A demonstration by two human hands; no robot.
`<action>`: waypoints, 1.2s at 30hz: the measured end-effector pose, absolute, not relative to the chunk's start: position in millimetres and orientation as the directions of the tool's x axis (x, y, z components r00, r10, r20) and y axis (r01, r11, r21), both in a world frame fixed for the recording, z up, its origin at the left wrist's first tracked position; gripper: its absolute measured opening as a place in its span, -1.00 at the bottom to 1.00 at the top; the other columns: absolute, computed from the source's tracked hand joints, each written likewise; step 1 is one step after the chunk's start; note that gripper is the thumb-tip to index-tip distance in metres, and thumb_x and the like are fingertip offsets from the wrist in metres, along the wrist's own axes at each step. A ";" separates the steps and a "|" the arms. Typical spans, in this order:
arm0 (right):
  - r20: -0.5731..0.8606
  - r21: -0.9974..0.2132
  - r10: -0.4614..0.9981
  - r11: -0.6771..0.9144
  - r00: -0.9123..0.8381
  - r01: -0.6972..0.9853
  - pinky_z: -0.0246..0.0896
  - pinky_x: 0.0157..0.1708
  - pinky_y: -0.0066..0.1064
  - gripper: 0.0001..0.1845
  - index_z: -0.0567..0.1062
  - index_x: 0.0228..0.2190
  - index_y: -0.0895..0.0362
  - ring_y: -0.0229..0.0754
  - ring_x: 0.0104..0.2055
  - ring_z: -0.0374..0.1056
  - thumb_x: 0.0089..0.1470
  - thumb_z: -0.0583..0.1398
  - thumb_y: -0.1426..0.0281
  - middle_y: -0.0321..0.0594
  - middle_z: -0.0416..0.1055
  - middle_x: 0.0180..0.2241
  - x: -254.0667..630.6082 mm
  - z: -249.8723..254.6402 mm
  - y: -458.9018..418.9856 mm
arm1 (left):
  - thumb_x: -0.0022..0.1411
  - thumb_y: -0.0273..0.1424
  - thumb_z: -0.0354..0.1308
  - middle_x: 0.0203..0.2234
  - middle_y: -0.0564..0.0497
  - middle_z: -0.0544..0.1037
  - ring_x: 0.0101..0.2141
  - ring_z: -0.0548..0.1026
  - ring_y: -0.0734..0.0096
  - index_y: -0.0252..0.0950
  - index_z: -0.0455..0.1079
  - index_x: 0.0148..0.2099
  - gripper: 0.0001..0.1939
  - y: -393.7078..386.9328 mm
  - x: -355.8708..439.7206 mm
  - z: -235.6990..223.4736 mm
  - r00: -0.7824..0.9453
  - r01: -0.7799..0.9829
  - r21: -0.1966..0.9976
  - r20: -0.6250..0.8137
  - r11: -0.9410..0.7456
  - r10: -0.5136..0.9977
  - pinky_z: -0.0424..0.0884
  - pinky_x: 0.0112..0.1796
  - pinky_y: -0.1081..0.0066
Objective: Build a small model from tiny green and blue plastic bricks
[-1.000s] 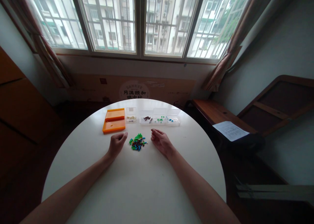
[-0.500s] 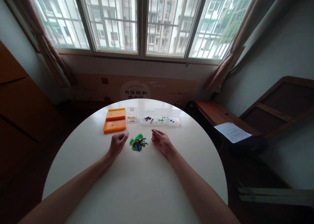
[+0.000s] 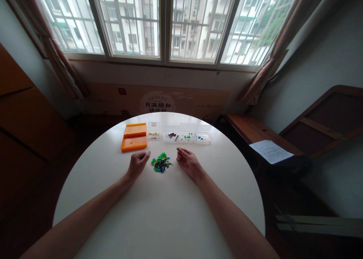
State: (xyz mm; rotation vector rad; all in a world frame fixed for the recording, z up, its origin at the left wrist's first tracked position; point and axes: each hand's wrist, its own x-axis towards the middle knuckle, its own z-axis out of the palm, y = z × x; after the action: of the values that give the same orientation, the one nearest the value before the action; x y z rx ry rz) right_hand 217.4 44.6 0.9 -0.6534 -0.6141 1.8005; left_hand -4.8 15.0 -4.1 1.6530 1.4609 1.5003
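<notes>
Two bare hands flank a loose heap of small plastic-looking pieces [image 3: 161, 163], green, blue and dark brown, on a smooth, round white desk [image 3: 181, 213] beneath a barred window [image 3: 193, 24]. The left hand [image 3: 138, 163] sits just beside the heap, fingers curled inward and thumb laid against them; whether anything lies inside cannot be told. Across from it, the right hand [image 3: 188, 164] turns partly upward, thumb and fingertips drawn close, a speck at their tips too small to make out; I cannot tell whether they pinch a piece. Toward the desk's far edge, a glossy orange tray [image 3: 135, 142] with a stepped, rectangular form stands leftmost. Beside it, a small clear box [image 3: 154, 125] holds cream bits, and a longer transparent case [image 3: 183, 141] with raised lids keeps dark brown, green and blue pieces in separate compartments.
</notes>
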 end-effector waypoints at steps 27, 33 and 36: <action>-0.150 -0.691 0.947 -0.305 -0.282 -0.655 0.11 -0.58 -0.57 -0.80 0.55 -0.50 0.24 -0.43 -0.57 0.21 -0.28 0.40 0.44 -0.29 0.40 -0.58 216.3 1.6 44.5 | 0.14 -0.25 0.04 -0.69 0.15 -0.11 -0.64 -0.09 0.62 -0.27 -0.17 -0.63 -0.52 14.1 -6.3 -6.1 -0.067 0.449 0.842 0.365 -0.299 0.929 -0.12 -0.61 0.51; -0.152 -0.690 0.950 -0.299 -0.271 -0.659 0.10 -0.59 -0.57 -0.78 0.55 -0.51 0.23 -0.43 -0.58 0.19 -0.34 0.41 0.46 -0.31 0.38 -0.61 214.3 3.9 43.5 | 0.14 -0.24 0.04 -0.69 0.15 -0.12 -0.64 -0.09 0.63 -0.27 -0.17 -0.63 -0.52 13.4 -6.4 -4.9 -0.043 0.448 0.843 0.354 -0.299 0.934 -0.12 -0.61 0.52; -0.145 -0.694 0.952 -0.292 -0.269 -0.659 0.10 -0.60 -0.57 -0.77 0.55 -0.52 0.23 -0.42 -0.58 0.20 -0.35 0.41 0.47 -0.32 0.37 -0.63 213.9 3.8 43.1 | 0.14 -0.24 0.03 -0.69 0.15 -0.11 -0.64 -0.09 0.63 -0.27 -0.17 -0.62 -0.52 13.3 -6.6 -4.6 -0.042 0.451 0.841 0.356 -0.300 0.934 -0.12 -0.61 0.52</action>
State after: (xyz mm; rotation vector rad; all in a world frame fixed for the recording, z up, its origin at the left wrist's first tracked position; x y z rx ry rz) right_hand 213.9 43.1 3.8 -0.6707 -0.6207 1.7932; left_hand -6.6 13.3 -4.6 1.7577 1.4598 1.3158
